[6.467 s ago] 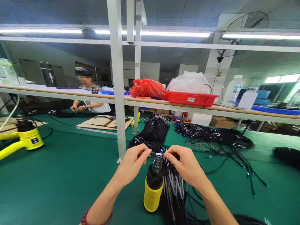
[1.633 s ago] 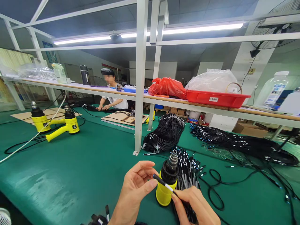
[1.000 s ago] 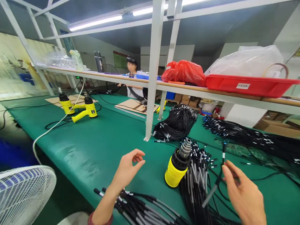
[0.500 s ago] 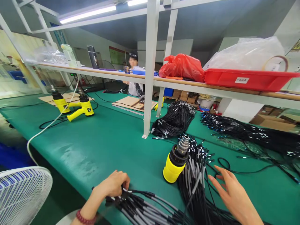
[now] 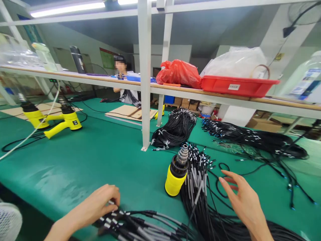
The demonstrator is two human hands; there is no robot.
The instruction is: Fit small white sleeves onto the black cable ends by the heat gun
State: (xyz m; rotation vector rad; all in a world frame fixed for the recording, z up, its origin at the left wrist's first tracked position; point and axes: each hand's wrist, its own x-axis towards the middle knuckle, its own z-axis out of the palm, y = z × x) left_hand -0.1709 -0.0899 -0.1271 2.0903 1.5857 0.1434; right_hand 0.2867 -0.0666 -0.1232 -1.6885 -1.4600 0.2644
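Observation:
My left hand [image 5: 99, 204] lies at the near table edge, fingers curled down onto the white-tipped ends of a fan of black cables [image 5: 140, 224]. My right hand [image 5: 242, 201] hovers with fingers spread and nothing in it over a thick bundle of black cables with grey sleeves [image 5: 198, 182]. Between the hands a yellow heat gun [image 5: 175, 174] stands upright, its metal nozzle pointing up, just left of that bundle.
A white frame post [image 5: 144, 83] stands on the green mat [image 5: 87, 160]. Behind it lie a coiled cable bundle [image 5: 175, 129] and a long cable pile [image 5: 253, 139]. Two more yellow heat guns [image 5: 66, 120] sit far left. A red tray [image 5: 238, 86] is on the shelf; another person [image 5: 124, 87] works opposite.
Both hands left the cable held over the nozzle. My left hand dropped onto the cable ends at the near edge; my right hand let its cable go and opened over the bundle.

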